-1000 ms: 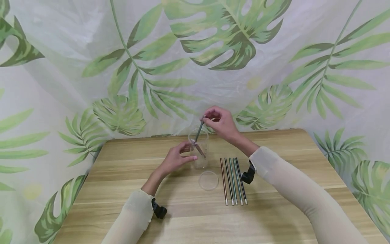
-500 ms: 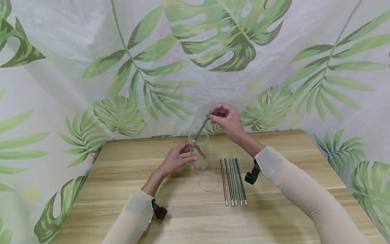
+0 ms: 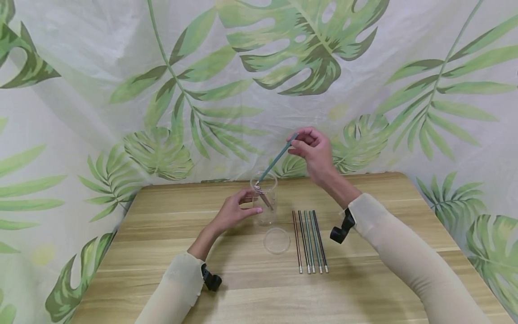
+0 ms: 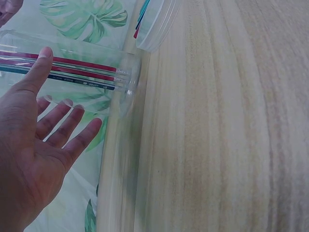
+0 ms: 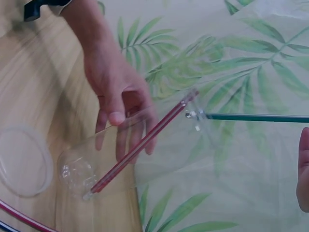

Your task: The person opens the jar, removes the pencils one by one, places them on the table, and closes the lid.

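A clear plastic jar (image 3: 267, 218) stands on the table, with my left hand (image 3: 232, 212) holding it from the left. In the left wrist view the thumb lies across the jar (image 4: 126, 77) and the other fingers spread along its far side. Red pencils (image 5: 137, 150) and a dark one (image 4: 82, 79) lean inside. My right hand (image 3: 317, 153) pinches a teal pencil (image 3: 278, 157) near its upper end, above and right of the jar. That pencil slants down, its metal-capped lower end at the jar's mouth.
A round clear lid (image 3: 277, 240) lies flat just in front of the jar. To its right, several pencils (image 3: 310, 240) lie side by side on the wooden table (image 3: 243, 279). A leaf-patterned cloth (image 3: 226, 103) hangs behind the table's back edge.
My right hand has moved up and to the right, drawing the teal pencil upward so that more of it shows above the jar's rim. The left hand and jar have stayed put.
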### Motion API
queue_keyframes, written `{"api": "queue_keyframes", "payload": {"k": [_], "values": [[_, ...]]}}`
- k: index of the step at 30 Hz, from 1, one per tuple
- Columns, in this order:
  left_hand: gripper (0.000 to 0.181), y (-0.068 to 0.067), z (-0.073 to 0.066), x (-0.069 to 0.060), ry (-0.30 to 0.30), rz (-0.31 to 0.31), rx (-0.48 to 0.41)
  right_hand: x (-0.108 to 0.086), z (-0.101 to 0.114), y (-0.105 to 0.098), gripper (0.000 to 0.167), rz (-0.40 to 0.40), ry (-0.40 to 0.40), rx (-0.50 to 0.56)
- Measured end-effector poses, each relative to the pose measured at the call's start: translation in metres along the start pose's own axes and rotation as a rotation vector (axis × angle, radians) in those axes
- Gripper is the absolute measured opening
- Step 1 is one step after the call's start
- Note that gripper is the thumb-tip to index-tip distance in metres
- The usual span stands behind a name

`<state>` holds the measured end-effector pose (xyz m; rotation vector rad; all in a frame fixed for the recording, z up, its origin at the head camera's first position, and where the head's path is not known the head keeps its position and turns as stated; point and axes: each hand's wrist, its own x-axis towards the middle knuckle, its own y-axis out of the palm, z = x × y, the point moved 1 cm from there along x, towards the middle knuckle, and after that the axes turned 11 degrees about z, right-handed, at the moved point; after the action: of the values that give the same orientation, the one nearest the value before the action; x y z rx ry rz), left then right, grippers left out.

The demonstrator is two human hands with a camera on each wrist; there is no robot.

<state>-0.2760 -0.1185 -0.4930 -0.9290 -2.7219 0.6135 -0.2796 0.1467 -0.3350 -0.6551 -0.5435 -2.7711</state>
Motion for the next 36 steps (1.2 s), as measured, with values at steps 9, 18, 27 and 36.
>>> {"api": "queue_keyframes", "payload": {"k": [9,18,27,36], "values": [[0.062,0.001,0.0,0.0,0.013,-0.005,0.006,0.0,0.02,-0.009,0.027,-0.039,-0.042,0.152],[0.061,0.001,0.0,0.0,0.017,-0.004,0.005,-0.005,0.036,-0.018,0.028,-0.052,-0.043,0.19],[0.061,0.0,0.0,0.0,0.011,-0.009,0.019,-0.015,0.042,-0.033,0.021,-0.022,0.011,0.168],[0.061,0.0,-0.001,-0.001,0.012,-0.001,0.008,-0.028,0.043,-0.048,0.019,-0.028,0.132,0.081]]}}
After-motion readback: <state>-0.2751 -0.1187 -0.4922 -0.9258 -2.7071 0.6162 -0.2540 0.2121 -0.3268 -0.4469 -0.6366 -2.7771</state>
